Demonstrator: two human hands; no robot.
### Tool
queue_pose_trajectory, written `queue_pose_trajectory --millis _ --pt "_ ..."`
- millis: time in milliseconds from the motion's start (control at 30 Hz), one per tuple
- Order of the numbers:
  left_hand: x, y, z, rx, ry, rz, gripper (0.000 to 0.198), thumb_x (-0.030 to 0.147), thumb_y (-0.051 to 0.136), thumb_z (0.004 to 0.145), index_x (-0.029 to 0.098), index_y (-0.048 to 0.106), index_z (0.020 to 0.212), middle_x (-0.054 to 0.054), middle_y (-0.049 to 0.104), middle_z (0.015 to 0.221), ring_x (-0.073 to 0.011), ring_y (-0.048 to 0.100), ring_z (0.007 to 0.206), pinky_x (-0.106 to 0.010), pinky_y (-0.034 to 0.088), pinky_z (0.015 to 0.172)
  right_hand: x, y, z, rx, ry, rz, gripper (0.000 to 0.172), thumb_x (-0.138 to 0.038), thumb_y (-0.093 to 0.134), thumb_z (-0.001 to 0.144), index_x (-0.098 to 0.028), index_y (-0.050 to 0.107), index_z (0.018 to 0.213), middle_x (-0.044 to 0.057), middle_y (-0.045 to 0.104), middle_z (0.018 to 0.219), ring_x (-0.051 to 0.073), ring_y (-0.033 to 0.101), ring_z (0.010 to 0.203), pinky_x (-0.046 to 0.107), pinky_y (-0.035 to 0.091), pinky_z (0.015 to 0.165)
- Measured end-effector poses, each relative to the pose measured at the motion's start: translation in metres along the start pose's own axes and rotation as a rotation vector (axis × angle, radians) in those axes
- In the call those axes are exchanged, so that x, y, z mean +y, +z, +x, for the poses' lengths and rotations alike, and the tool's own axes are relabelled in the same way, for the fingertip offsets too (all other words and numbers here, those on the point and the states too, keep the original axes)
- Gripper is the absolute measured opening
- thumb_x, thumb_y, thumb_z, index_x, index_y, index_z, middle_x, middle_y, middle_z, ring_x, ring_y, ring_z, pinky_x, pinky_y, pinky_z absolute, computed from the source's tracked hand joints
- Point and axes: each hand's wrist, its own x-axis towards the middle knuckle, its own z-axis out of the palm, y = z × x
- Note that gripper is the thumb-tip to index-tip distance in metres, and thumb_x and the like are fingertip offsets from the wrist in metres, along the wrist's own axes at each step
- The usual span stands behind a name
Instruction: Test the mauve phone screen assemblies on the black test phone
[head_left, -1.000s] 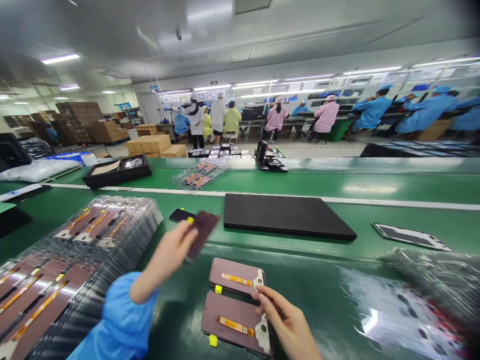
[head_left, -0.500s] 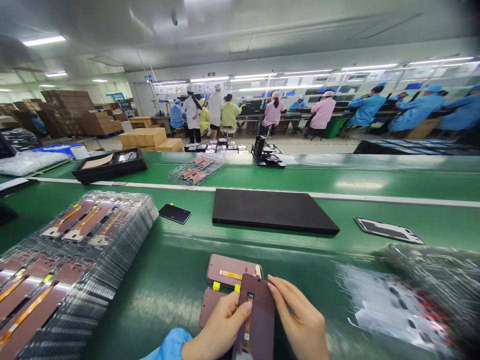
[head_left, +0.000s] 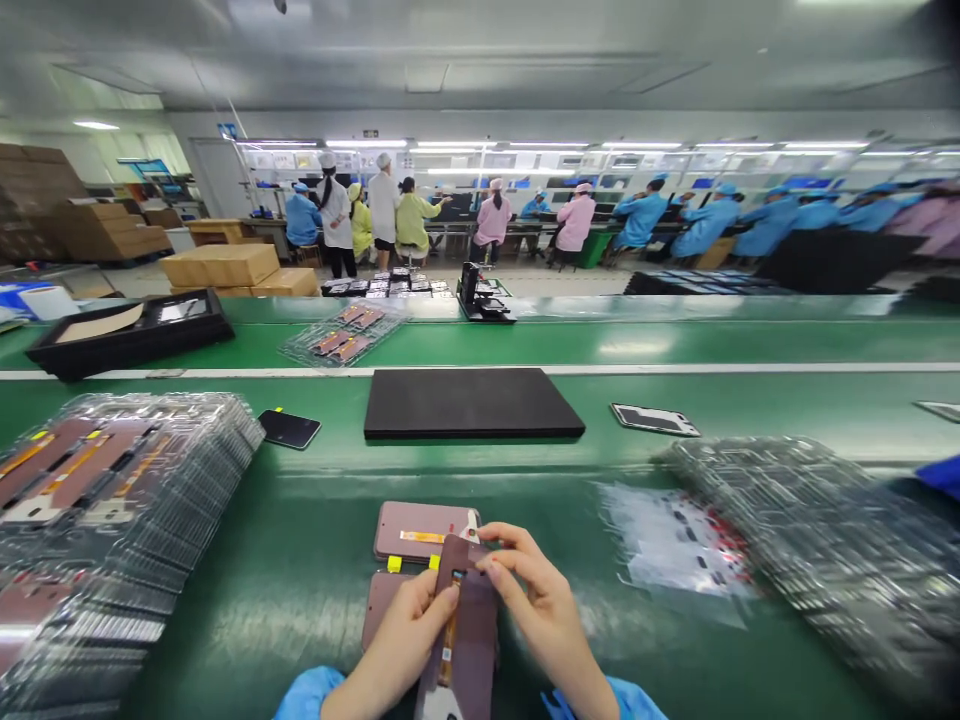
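Observation:
My left hand is closed around the left edge of a phone screen, its thumb on the brownish back beside an orange flex cable. The screen is tilted, its lower end near the bottom of the picture. At its upper right corner, my right hand pinches with thumb and index finger; any small piece between them is too small to make out. Behind lie another phone screen, with an orange cable and yellow tab, and a third screen, partly covered by my left hand.
A stack of clear trays with screens stands at left, more clear trays at right beside thin plastic film pieces. Ahead are a black flat box, a dark phone and a white-edged phone part. Co-workers sit farther back.
The view has turned right, so the surroundings shift left. My right hand's fingertips have moved from the screen's right edge onto its upper corner. My left hand keeps its hold.

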Motion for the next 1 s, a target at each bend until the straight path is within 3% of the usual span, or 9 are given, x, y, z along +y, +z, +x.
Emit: queue_pose_trajectory --millis 167,267,433,567,733,833,900,1000 --pt "-0.001 0.003 -0.004 -0.1 -0.042 0.116 0.046 0.058 0.062 0.083 0.013 0.067 0.091 -0.005 0.065 0.081 -0.0199 0.058 0.079 -0.03 0.043 0.075 0.015 0.005 0.005 0.068 0.006 -0.111 0.025 -0.04 0.06 0.095 -0.02 0.064 0.08 0.009 0.06 0.112 0.024 0.059 0.105 0.031 0.049 0.086" --pt "-0.005 0.001 -0.005 -0.098 -0.029 0.183 0.046 0.059 0.06 0.083 0.013 0.065 0.086 -0.004 0.062 0.079 -0.0196 0.056 0.077 -0.029 0.042 0.072 0.016 0.003 0.008 0.059 -0.034 -0.161 0.017 -0.036 0.059 0.097 -0.021 0.067 0.091 0.006 0.061 0.097 0.02 0.06 0.087 0.029 0.049 0.074" --pt "-0.009 -0.001 -0.004 -0.117 -0.003 0.25 0.046 0.058 0.057 0.086 0.012 0.064 0.087 -0.006 0.062 0.083 -0.0199 0.054 0.079 -0.029 0.041 0.072 0.006 0.002 0.005 0.095 -0.378 -0.464 0.018 -0.016 0.049 0.1 -0.018 0.065 0.091 0.003 0.051 0.075 0.018 0.05 0.069 0.027 0.04 0.059" --pt "-0.005 0.003 -0.002 -0.019 0.005 0.221 0.048 0.06 0.062 0.081 0.012 0.065 0.083 -0.005 0.062 0.077 -0.0194 0.053 0.076 -0.028 0.04 0.07 -0.007 0.014 -0.009 0.107 -0.546 -0.577 0.021 -0.01 0.045 0.099 -0.015 0.064 0.09 0.005 0.049 0.073 0.019 0.045 0.067 0.029 0.034 0.057" --pt "0.009 0.008 -0.004 0.03 -0.038 -0.038 0.033 0.046 0.074 0.076 0.014 0.071 0.084 -0.004 0.068 0.077 -0.0203 0.059 0.078 -0.026 0.042 0.07 -0.024 0.023 -0.016 0.063 -0.745 -0.692 0.024 -0.007 0.04 0.099 -0.011 0.062 0.091 0.005 0.05 0.067 0.018 0.044 0.061 0.029 0.036 0.053" --pt "0.015 0.007 -0.007 -0.029 -0.182 -0.321 0.027 0.036 0.078 0.072 0.014 0.073 0.088 -0.005 0.071 0.079 -0.0211 0.064 0.077 -0.025 0.044 0.067 -0.026 0.02 -0.013 0.115 -0.693 -0.656 0.025 -0.011 0.038 0.102 -0.013 0.063 0.097 0.006 0.056 0.074 0.02 0.054 0.07 0.03 0.045 0.06" --pt "0.018 0.004 -0.007 -0.098 -0.28 -0.511 0.032 0.039 0.073 0.075 0.014 0.073 0.095 -0.007 0.072 0.082 -0.0237 0.067 0.079 -0.028 0.048 0.07 -0.024 0.018 -0.012 0.104 -0.657 -0.608 0.028 -0.015 0.035 0.104 -0.015 0.062 0.1 0.006 0.058 0.078 0.019 0.057 0.073 0.028 0.048 0.064" --pt "0.022 -0.002 -0.001 -0.14 -0.389 -0.586 0.04 0.046 0.068 0.08 0.013 0.071 0.103 -0.009 0.072 0.081 -0.0241 0.068 0.075 -0.03 0.051 0.067 -0.017 0.021 -0.014 0.025 -0.654 -0.609 0.037 -0.02 0.027 0.107 -0.017 0.062 0.094 0.004 0.056 0.073 0.016 0.055 0.065 0.025 0.046 0.058"
